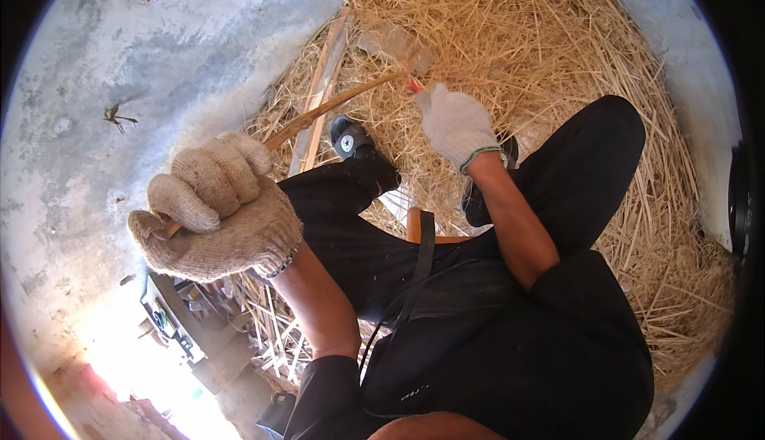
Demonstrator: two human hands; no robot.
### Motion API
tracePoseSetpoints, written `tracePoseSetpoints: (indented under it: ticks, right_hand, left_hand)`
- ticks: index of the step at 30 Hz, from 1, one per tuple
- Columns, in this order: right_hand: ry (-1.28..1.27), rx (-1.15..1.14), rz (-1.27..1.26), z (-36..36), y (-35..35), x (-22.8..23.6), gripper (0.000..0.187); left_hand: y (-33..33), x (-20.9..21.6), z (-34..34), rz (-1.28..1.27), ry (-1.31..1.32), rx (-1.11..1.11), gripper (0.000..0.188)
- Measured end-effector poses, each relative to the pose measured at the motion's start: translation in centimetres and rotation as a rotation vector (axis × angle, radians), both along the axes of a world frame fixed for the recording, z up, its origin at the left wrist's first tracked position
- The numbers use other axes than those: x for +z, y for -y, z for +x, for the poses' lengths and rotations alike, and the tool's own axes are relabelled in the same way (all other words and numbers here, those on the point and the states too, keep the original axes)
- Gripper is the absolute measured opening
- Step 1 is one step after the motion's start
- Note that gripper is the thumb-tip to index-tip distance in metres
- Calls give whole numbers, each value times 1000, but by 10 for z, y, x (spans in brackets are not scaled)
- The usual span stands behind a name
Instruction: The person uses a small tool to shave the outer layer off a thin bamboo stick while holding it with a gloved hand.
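Observation:
In a knitted work glove, my left hand (pixel 227 205) is closed around a long, thin brown strip of wood or bamboo (pixel 331 105). One end pokes out by the thumb; the rest slants away to the upper right. My right hand (pixel 458 125), in a paler glove with a green cuff edge, is closed on a small red tool (pixel 413 84). Only its red part shows at the fingers, close to the strip's far end. Whether the two touch I cannot tell, and the rest of the tool is hidden.
Straw-like shavings (pixel 510 25) cover the floor. Beyond my left shoe lie long wooden slats (pixel 323 89) and a grey block (pixel 394 48). A stained wall (pixel 96 57) rises at left, a pale wall (pixel 677 33) at right. An orange seat edge (pixel 413 225) shows between my legs.

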State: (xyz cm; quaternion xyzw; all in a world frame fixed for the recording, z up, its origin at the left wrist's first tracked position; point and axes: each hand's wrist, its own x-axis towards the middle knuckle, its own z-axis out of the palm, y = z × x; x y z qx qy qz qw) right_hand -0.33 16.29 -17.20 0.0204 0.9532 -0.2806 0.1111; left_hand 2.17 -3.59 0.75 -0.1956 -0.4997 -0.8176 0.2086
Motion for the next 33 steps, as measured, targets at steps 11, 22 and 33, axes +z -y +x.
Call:
tracePoseSetpoints:
  ticks: [11, 22, 33]
  right_hand:
    - [38, -135, -117, -2, 9, -131, 46]
    - [184, 112, -33, 7, -12, -208, 48]
    - [-89, -39, -816, 41, 30, 58, 49]
  left_hand:
    - [-23, 4, 4, -40, 0, -79, 57]
    - [-19, 7, -1, 20, -1, -5, 59]
    - [-19, 1, 9, 44, 11, -28, 59]
